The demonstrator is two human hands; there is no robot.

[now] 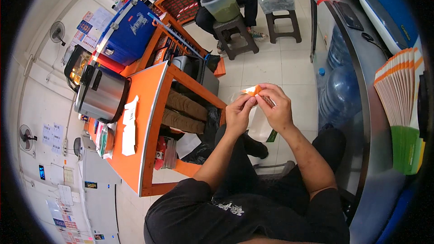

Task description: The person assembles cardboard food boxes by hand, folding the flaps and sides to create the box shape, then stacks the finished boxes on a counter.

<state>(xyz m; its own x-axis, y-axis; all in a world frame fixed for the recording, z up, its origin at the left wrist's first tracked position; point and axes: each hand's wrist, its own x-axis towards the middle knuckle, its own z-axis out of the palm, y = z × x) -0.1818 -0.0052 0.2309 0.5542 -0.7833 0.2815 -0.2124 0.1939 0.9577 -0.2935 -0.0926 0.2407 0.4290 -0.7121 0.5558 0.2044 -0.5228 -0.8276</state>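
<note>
In front of me, above my lap, both hands pinch a small orange-and-white folded paper piece [254, 90]. My left hand [238, 116] holds its left and lower edge between thumb and fingers. From the other side, my right hand [279, 107] grips it with thumb and forefinger, and the remaining fingers are curled in. Behind and below the hands a whitish, partly see-through container [261, 124] shows. My hands hide much of it.
An orange table [145, 104] with a steel cooker [103, 92] and white paper strips [129, 126] stands left. To the right runs a metal counter [384, 153] bearing fanned orange-and-white paper sleeves [398, 88], with big blue bottles [339, 95] beneath. Ahead, another person works over a tub [221, 7] on a stool.
</note>
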